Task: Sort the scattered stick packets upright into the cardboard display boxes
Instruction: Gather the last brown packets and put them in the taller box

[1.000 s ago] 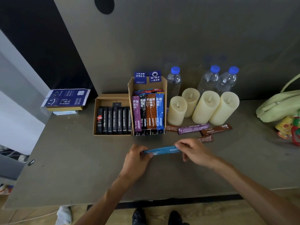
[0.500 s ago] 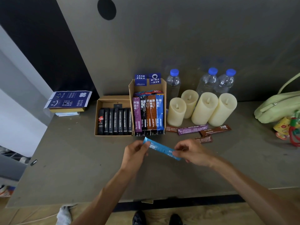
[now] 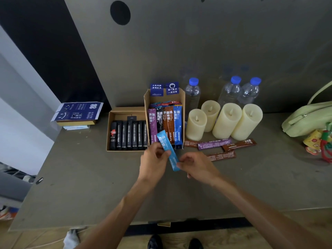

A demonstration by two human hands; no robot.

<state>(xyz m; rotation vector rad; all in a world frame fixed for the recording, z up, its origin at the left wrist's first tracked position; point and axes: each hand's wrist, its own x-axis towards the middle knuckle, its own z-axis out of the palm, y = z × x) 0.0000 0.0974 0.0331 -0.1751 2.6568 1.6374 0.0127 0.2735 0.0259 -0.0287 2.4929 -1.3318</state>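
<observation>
A light blue stick packet (image 3: 168, 150) is held tilted just in front of the boxes. My left hand (image 3: 154, 162) pinches its upper part and my right hand (image 3: 195, 166) pinches its lower end. The tall cardboard display box (image 3: 182, 97) holds several coloured packets upright. The low cardboard box (image 3: 110, 126) to its left holds several black packets. A purple packet (image 3: 213, 143) and three brown packets (image 3: 239, 143) lie flat on the table in front of the candles.
Several cream candles (image 3: 226, 121) and three water bottles (image 3: 230, 90) stand right of the boxes. A green bag (image 3: 309, 119) and colourful trinkets sit at the far right. A blue printed flat box (image 3: 77, 112) lies at the back left. The grey table (image 3: 80, 186) ends near me.
The blue packet was horizontal between both hands. It has been turned steeply, its left end raised toward the tall box, and both hands have moved closer to the boxes.
</observation>
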